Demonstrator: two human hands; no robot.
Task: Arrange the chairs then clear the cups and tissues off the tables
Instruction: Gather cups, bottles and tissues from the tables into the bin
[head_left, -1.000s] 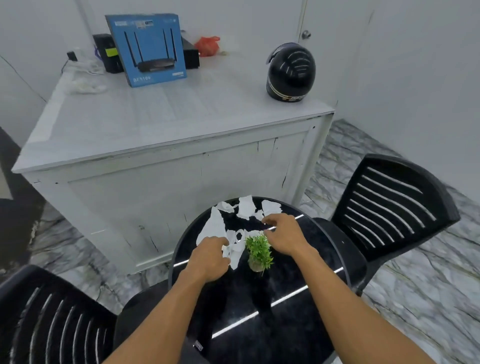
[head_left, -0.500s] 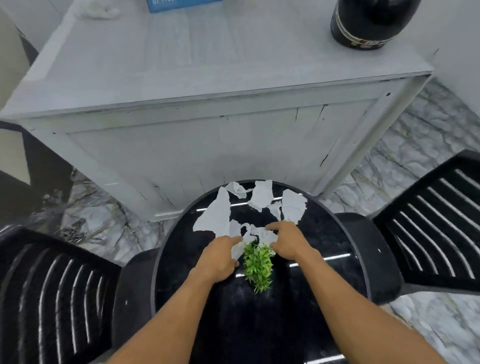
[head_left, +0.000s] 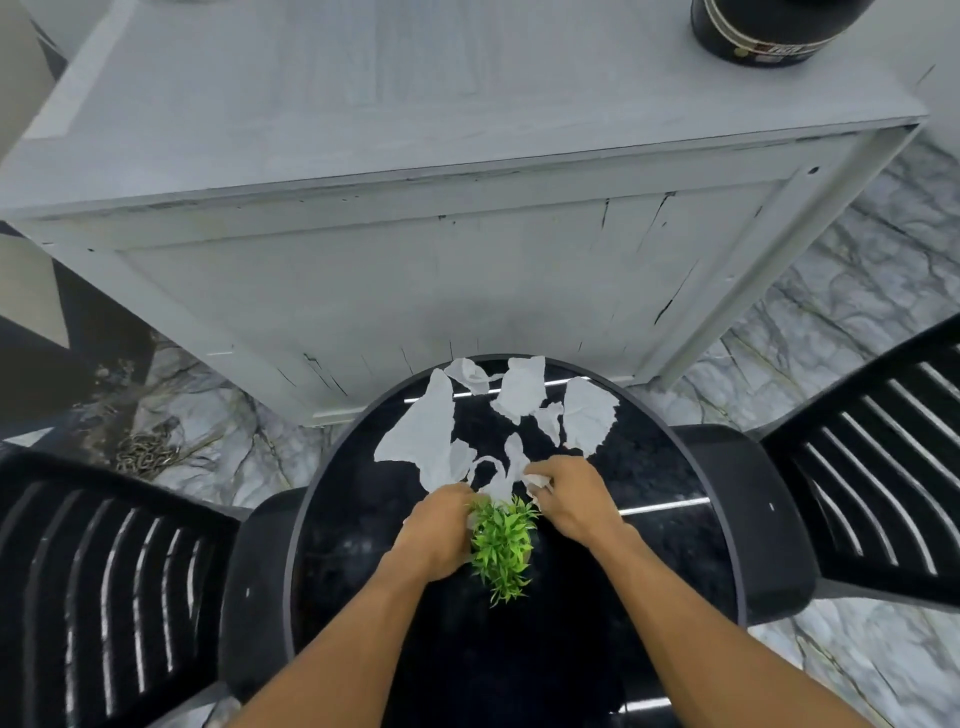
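Right hand (head_left: 569, 501) is curled with the fingers closed on a crumpled bit of white tissue, knuckles up, at the far side of a small green plant (head_left: 503, 545). Left hand (head_left: 439, 530) is also curled, just left of the plant and touching its leaves; its fingertips meet the near edge of the tissue pieces, but whether they grip any cannot be told.

Torn tissue pieces (head_left: 421, 441) lie spread beyond both hands on the far half of one round black table (head_left: 675, 545). About seven separate pieces can be counted; some overlap, so the count is not exact. The largest piece lies beyond the left hand. Three more sit beyond the right hand, nearer the far rim.

One plant stands between the two hands, at the table's middle.

Two black slatted chairs flank the table: one chair (head_left: 104, 571) to the left of the left hand, and one chair (head_left: 857, 467) to the right of the right hand, both with seats pushed under the table's edge.

One grey-white cabinet (head_left: 415, 270) stands beyond the table. One black helmet (head_left: 769, 31), partly cut off, rests on its top at the far right.
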